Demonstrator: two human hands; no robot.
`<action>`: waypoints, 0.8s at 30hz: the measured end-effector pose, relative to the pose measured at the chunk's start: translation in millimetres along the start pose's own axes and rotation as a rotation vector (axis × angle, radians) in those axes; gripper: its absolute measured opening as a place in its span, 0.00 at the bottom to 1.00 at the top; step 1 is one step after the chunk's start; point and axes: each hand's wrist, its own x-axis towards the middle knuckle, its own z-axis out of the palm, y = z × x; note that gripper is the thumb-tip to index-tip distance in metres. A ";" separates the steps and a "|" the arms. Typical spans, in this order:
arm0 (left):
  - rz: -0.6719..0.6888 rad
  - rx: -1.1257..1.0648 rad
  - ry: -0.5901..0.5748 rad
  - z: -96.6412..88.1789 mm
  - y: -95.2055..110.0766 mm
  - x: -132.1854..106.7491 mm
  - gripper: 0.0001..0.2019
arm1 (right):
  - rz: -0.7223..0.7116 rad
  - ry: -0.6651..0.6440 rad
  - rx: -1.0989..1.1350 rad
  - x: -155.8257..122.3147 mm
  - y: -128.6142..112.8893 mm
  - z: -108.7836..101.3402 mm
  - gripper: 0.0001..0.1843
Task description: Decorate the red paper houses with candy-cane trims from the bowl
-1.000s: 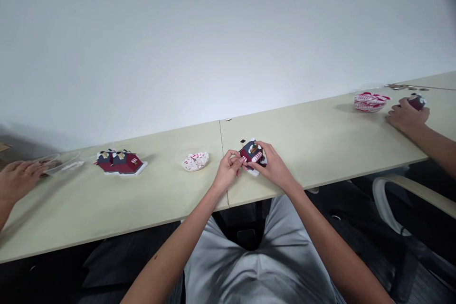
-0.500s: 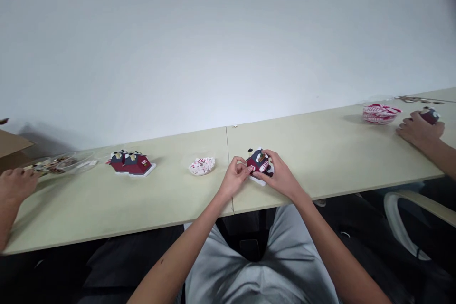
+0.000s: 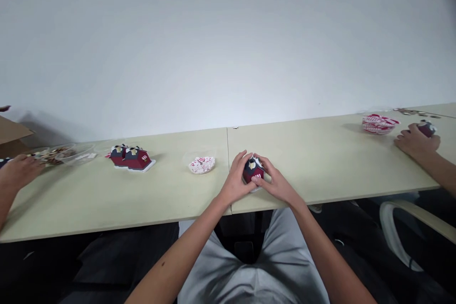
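Observation:
A small dark red paper house model with a navy roof and white trim stands on the table, cupped between both my hands. My left hand presses its left side, and my right hand wraps its right side and front. The fingers of both hands partly hide the model and whatever lies under it. To the left of my left hand sits a clear dish holding red-and-white striped pieces.
Two finished-looking red houses on a white base stand left. A co-worker's hand rests by a clear tray of small pieces. Another person's hand holds a small house near a striped-piece bowl. A cardboard box sits far left.
My hands have closed in around the house, now covering most of it, and the fingertips no longer pinch its striped piece. The view has tilted slightly.

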 end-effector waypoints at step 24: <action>-0.514 0.717 0.447 -311.4 -52.1 -148.8 0.33 | -0.067 -0.156 -0.572 -21.9 27.9 17.4 0.29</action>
